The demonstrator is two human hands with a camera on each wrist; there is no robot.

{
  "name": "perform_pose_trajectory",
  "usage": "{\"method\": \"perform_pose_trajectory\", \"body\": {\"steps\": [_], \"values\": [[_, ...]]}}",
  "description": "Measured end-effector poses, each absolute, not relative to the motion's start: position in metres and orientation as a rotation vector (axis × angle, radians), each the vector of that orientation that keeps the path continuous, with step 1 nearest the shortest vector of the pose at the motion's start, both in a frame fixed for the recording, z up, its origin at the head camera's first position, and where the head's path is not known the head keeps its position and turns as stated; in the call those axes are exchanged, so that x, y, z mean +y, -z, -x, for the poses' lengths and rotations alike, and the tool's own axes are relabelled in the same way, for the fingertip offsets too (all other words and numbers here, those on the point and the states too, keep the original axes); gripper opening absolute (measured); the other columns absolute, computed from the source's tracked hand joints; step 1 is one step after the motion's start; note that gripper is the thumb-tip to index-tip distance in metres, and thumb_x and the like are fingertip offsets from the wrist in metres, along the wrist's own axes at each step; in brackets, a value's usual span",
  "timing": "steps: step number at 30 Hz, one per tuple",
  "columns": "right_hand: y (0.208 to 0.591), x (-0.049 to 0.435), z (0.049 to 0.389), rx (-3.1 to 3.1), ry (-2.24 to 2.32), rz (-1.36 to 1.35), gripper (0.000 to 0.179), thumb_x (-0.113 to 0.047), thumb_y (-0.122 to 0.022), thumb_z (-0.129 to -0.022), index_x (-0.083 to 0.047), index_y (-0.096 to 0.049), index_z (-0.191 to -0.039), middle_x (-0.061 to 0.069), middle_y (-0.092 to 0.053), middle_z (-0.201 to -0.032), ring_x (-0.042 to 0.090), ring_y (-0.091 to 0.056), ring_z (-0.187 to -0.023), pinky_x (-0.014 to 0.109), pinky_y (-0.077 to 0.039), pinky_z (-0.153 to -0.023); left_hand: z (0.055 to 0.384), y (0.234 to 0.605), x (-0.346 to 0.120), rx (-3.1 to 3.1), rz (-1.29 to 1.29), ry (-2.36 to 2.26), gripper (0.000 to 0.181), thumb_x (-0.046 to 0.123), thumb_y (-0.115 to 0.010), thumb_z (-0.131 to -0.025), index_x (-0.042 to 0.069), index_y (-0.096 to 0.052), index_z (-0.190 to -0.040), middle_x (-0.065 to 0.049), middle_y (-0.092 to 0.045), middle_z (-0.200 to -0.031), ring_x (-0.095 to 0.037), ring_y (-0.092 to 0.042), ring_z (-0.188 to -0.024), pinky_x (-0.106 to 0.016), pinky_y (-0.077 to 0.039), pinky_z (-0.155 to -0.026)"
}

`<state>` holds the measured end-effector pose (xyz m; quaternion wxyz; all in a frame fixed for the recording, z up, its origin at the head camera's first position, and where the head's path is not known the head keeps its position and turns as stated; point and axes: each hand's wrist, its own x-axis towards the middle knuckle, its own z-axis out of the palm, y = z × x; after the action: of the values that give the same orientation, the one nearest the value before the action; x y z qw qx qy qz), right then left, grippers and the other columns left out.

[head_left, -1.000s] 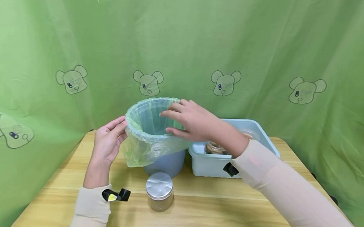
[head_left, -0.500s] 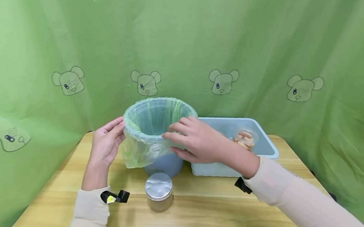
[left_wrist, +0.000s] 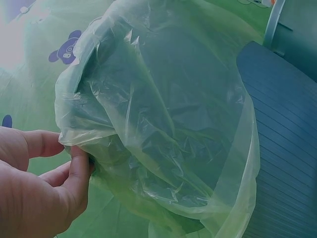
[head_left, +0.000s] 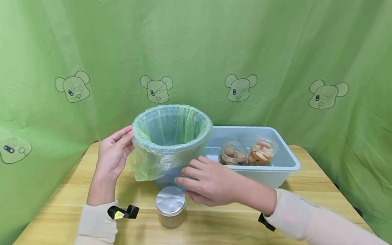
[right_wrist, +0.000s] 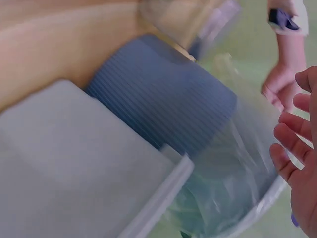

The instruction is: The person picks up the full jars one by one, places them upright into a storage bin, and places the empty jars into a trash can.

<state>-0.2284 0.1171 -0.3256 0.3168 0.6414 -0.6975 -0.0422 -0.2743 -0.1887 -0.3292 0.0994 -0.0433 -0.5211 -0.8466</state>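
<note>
A blue ribbed trash can [head_left: 167,179] stands on the table, lined with a thin green trash bag [head_left: 151,163] folded out over its rim. At the can's left side my left hand [head_left: 111,156] pinches the bag at the rim between thumb and fingers; the left wrist view shows this pinch on the bag [left_wrist: 163,114] up close. My right hand [head_left: 212,182] holds nothing, its fingers loosely bent, low in front of the can. Just left of its fingertips stands a clear jar with a silver lid [head_left: 171,207]. The right wrist view shows the right fingers [right_wrist: 292,141] relaxed and apart.
A light blue bin [head_left: 289,162] sits to the right of the can. Inside it are a clear jar of round brown pieces [head_left: 233,155] and one of pale elongated pieces [head_left: 263,152]. A green curtain [head_left: 191,37] hangs behind the wooden table [head_left: 234,227].
My right hand has come out of the can's mouth, over the near rim and down toward the silver-lidded jar. The left hand stays at the rim. Both jars in the blue bin now show.
</note>
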Motion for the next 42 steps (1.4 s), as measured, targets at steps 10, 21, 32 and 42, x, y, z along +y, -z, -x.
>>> {"method": "perform_pose_trajectory", "body": {"steps": [10,21,32,42], "values": [[0.364,0.109,0.226,-1.977,0.141,-1.74,0.038,-0.036,-0.064,-0.099,-0.014,-0.061,-0.13,0.002,-0.064,-0.116,0.019,-0.056,-0.101,0.031,-0.047,-0.08,0.274,0.329,-0.187,-1.549,0.119,2.51,0.041,0.005,-0.07,-0.097,-0.008,-0.059,-0.134,-0.003,-0.074,-0.101,-0.011,-0.07,-0.086,-0.023,-0.059,-0.082],[0.396,0.093,0.225,-2.141,0.209,-1.742,0.051,-0.049,-0.058,-0.101,-0.021,-0.052,-0.144,0.004,-0.057,-0.137,0.022,-0.053,-0.117,0.037,-0.047,-0.093,0.274,0.331,-0.188,-1.542,0.119,2.509,0.038,0.004,-0.071,-0.096,-0.006,-0.062,-0.132,-0.003,-0.074,-0.102,-0.011,-0.07,-0.086,-0.023,-0.059,-0.082],[0.408,0.077,0.233,-2.184,0.19,-1.744,0.059,-0.054,-0.052,-0.102,-0.025,-0.042,-0.152,0.01,-0.044,-0.153,0.03,-0.047,-0.131,0.046,-0.044,-0.106,0.275,0.33,-0.191,-1.53,0.143,2.514,0.035,0.005,-0.072,-0.096,-0.004,-0.064,-0.129,-0.004,-0.074,-0.104,-0.011,-0.07,-0.086,-0.022,-0.059,-0.08],[0.407,0.066,0.234,-2.247,0.175,-1.773,0.055,-0.053,-0.051,-0.102,-0.025,-0.046,-0.15,0.012,-0.043,-0.154,0.03,-0.045,-0.131,0.045,-0.045,-0.104,0.275,0.33,-0.19,-1.535,0.136,2.516,0.039,0.004,-0.071,-0.096,-0.006,-0.061,-0.132,-0.004,-0.073,-0.105,-0.012,-0.07,-0.087,-0.023,-0.059,-0.081]]}}
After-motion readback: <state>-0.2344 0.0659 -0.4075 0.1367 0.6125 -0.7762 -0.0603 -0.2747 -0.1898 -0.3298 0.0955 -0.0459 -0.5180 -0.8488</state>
